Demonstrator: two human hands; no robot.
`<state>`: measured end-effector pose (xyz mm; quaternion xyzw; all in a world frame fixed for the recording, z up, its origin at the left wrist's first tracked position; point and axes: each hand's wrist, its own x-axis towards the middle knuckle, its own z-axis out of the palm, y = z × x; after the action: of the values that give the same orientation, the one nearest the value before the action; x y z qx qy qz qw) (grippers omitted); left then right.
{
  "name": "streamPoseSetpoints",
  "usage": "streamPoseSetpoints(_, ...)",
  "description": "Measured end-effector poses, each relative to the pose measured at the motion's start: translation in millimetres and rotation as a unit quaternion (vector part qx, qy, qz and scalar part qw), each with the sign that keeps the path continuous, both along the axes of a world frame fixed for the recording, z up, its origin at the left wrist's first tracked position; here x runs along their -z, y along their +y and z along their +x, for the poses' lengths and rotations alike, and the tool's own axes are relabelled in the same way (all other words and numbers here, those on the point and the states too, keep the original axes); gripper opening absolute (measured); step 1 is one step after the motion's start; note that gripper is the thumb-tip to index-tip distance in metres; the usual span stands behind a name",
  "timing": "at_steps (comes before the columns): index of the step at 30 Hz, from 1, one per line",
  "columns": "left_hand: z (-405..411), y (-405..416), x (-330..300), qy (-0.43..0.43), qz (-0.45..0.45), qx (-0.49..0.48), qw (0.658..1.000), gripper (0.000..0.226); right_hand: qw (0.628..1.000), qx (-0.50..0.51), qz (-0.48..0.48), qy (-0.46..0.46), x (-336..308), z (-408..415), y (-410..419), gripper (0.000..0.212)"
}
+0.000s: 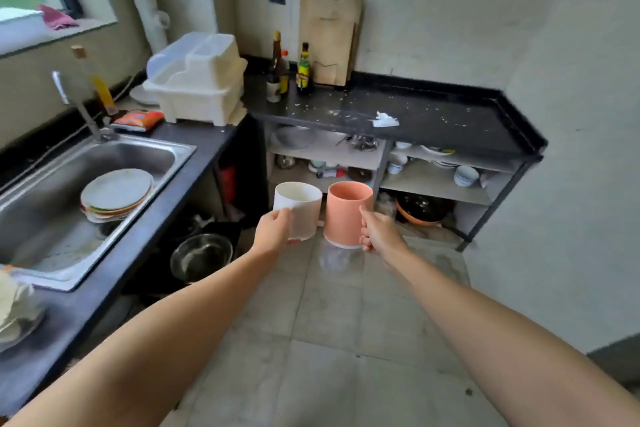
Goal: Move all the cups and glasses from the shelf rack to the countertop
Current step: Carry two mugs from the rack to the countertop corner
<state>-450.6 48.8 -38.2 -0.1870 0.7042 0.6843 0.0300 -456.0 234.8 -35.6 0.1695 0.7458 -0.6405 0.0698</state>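
Observation:
My left hand [273,230] grips a white cup [300,206] and my right hand [379,234] grips a pink cup [346,215]. Both cups are upright, side by side in the air above the tiled floor, in front of the shelf rack [384,163]. The rack sits under the black countertop [433,118] and holds bowls, small cups [396,164] and other crockery. The countertop lies beyond and above the two cups, speckled with crumbs.
On the countertop are a crumpled tissue [385,120], bottles [304,69] and a cutting board [330,35] at the back wall. A white dish rack [197,80] stands at the corner. The sink [69,191] on the left holds stacked plates. A pot [201,255] sits on the floor.

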Motion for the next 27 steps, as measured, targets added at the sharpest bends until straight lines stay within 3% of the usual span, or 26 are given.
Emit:
streamPoseSetpoints(10, -115, 176, 0, -0.014, 0.017, 0.158, 0.987, 0.02, 0.984, 0.172, 0.031, -0.014, 11, -63, 174, 0.042)
streamPoseSetpoints(20, -266, 300, -5, -0.037, -0.006, 0.253, 0.967, 0.021, 0.97, 0.242, 0.023, -0.016, 9, -185, 289, 0.042)
streamPoseSetpoints(27, -346, 378, 2, -0.058, -0.001, 0.282, 0.958, 0.04, 0.966, 0.253, 0.039, -0.039, 11, -257, 374, 0.041)
